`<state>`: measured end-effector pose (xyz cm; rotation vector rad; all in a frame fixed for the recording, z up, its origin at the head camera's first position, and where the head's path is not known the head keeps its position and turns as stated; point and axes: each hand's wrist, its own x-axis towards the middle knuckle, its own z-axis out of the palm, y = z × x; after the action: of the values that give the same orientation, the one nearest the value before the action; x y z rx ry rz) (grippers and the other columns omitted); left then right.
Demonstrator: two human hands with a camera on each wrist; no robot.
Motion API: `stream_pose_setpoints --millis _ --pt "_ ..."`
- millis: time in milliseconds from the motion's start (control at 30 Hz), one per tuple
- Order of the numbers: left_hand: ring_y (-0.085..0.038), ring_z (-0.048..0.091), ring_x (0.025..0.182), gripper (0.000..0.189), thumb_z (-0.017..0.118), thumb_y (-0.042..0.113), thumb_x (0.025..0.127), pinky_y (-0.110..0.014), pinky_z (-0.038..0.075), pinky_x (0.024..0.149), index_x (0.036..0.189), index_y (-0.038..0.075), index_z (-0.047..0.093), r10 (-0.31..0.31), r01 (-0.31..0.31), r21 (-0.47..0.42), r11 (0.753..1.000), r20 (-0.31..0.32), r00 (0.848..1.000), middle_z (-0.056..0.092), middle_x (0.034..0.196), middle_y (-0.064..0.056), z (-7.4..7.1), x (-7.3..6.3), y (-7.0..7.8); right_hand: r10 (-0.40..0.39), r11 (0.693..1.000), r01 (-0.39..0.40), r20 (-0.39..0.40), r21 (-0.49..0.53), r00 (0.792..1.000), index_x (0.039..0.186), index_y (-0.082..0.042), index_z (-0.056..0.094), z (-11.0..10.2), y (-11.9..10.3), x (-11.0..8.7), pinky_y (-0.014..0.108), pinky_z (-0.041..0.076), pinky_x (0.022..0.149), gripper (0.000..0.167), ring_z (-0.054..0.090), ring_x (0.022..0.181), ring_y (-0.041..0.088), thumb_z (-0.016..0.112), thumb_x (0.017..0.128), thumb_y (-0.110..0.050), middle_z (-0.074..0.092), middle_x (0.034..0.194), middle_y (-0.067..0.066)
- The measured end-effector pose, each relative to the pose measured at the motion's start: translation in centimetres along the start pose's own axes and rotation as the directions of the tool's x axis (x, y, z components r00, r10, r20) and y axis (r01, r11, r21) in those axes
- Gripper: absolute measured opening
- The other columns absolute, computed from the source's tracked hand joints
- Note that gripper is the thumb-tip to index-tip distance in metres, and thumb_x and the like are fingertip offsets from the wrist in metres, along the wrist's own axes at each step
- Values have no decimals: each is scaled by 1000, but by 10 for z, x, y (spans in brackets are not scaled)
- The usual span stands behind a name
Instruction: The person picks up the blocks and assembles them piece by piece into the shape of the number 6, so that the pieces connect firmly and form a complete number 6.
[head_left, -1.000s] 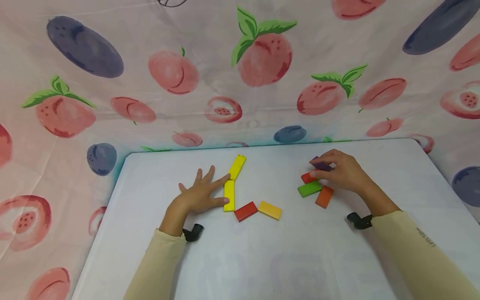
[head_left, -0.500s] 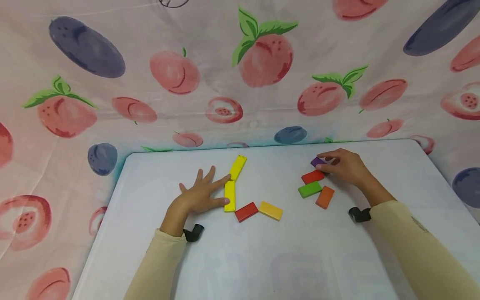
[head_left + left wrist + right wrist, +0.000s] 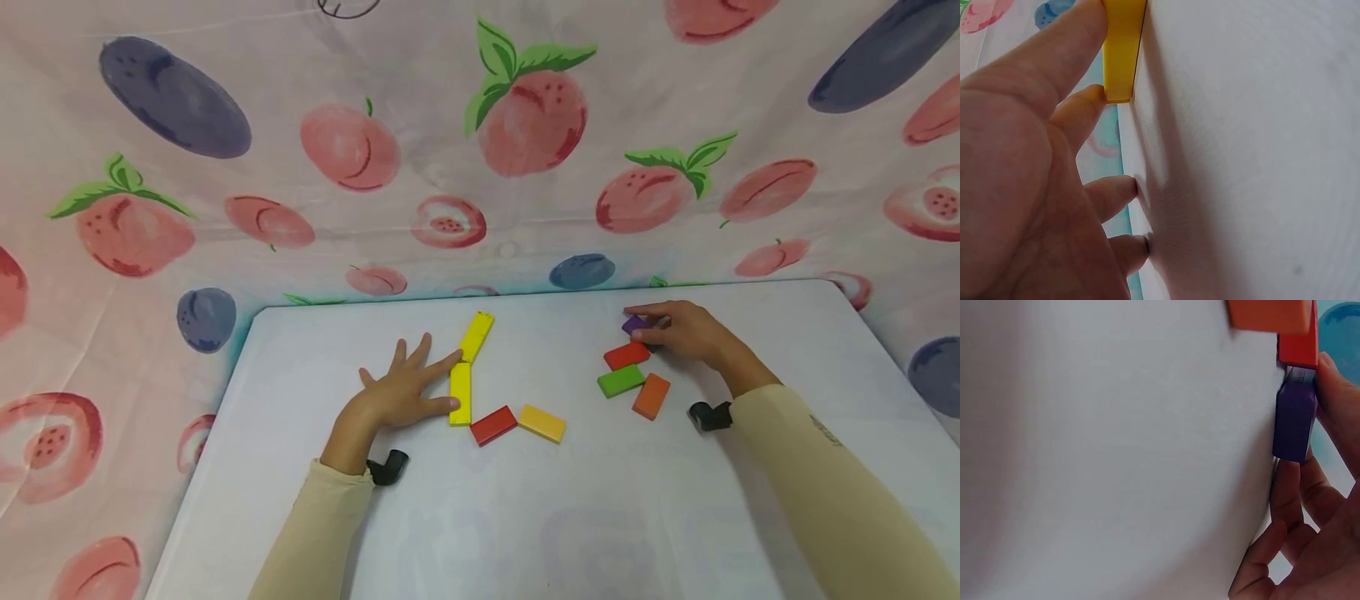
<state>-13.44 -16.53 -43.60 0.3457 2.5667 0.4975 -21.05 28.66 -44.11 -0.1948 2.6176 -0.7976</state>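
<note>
In the head view, my left hand (image 3: 401, 392) lies with spread fingers beside two yellow blocks. Its thumb tip rests on the nearer yellow block (image 3: 461, 383), and its index fingertip touches where that block meets the farther yellow block (image 3: 477, 335). At the right, my right hand (image 3: 686, 333) holds a purple block (image 3: 634, 326) between thumb and fingers, partly covering it. The right wrist view shows the purple block (image 3: 1294, 422) down on the table, end to end with a red block (image 3: 1297, 350). In the left wrist view, thumb and index finger touch a yellow block (image 3: 1121, 53).
Between the hands, a second red block (image 3: 493, 426) and an orange-yellow block (image 3: 542, 423) meet at their corners. Near the right hand, a green block (image 3: 621, 381) and an orange block (image 3: 651, 396) lie close together. A fruit-patterned cloth (image 3: 525, 208) hangs behind the white table (image 3: 480, 517).
My right thumb has moved off the red block by the purple one, and the hand has settled around the purple block, its index finger reaching farther left. My left hand has stayed put.
</note>
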Motion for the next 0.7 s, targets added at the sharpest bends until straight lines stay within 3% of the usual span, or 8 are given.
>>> stream_pose_setpoints --millis 167,400,700 --pt "-45 -14 157 78 65 64 90 -90 -9 100 158 49 28 -2 2 8 1000 2 1000 -3 174 -6 1 1 0 2 1000 -2 -6 28 1000 145 -17 58 1 0 1 53 51 97 50 51 121 39 68 99 -34 58 133 19" --pt "-44 -14 157 78 64 64 91 -90 -9 101 158 49 28 -3 3 11 1000 0 1000 -3 174 -5 2 0 -2 22 995 -19 -33 97 999 133 -15 62 4 1 1 56 51 101 40 48 127 42 70 98 -33 56 137 22" --pt "-44 -14 157 78 64 63 91 -90 -8 101 158 49 27 0 0 17 1000 -4 1000 -3 174 -6 2 1 -1 27 993 -15 -100 121 995 126 -15 64 2 7 -6 48 54 94 41 57 120 39 74 94 -40 63 131 22"
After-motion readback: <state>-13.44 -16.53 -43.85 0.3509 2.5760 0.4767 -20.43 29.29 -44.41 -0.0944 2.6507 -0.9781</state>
